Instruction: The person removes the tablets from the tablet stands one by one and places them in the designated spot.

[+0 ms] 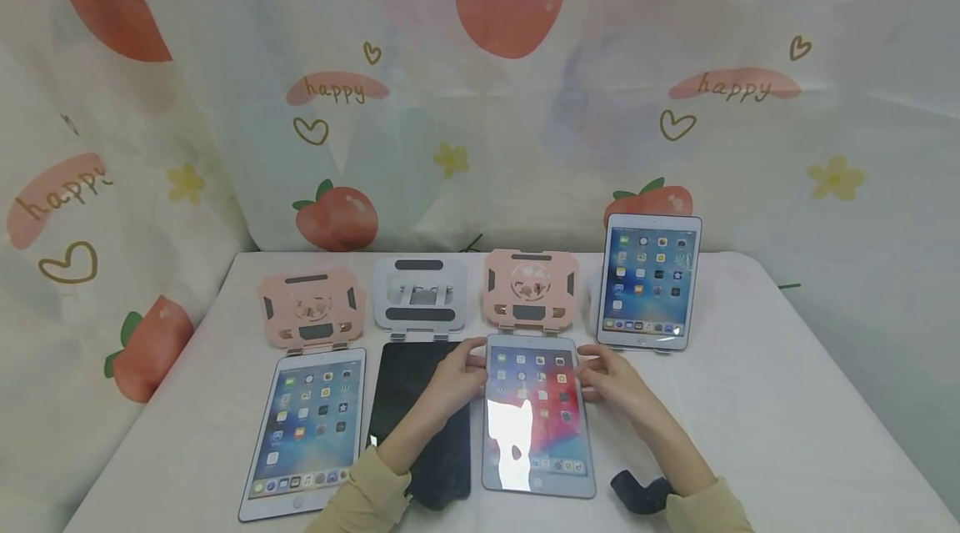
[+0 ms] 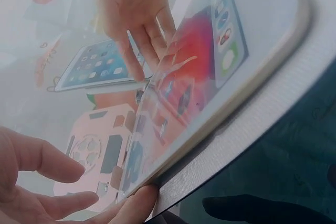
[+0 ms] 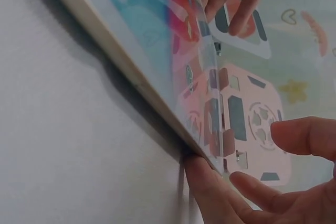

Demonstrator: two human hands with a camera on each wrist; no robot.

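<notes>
A white tablet [image 1: 543,408] with a lit screen of red and blue lies on the white table. At its upper left edge is my left hand [image 1: 459,379], with a fingertip [image 2: 139,203] touching the rim from low down. My right hand [image 1: 618,383] is at the opposite edge, one fingertip [image 3: 199,174] against the tablet's lower rim. The other visible fingers of both hands stand apart from the glass. Just beyond the tablet's top edge, a pink folding stand [image 1: 531,291] with a cut-out pattern stands raised.
Left of it are a white stand [image 1: 420,295] and another pink stand [image 1: 311,308]. In front lie a dark tablet [image 1: 420,424], partly under my left arm, and a lit white tablet [image 1: 307,429]. Another tablet [image 1: 651,281] stands upright at back right. A black curved object [image 1: 640,493] lies by my right sleeve.
</notes>
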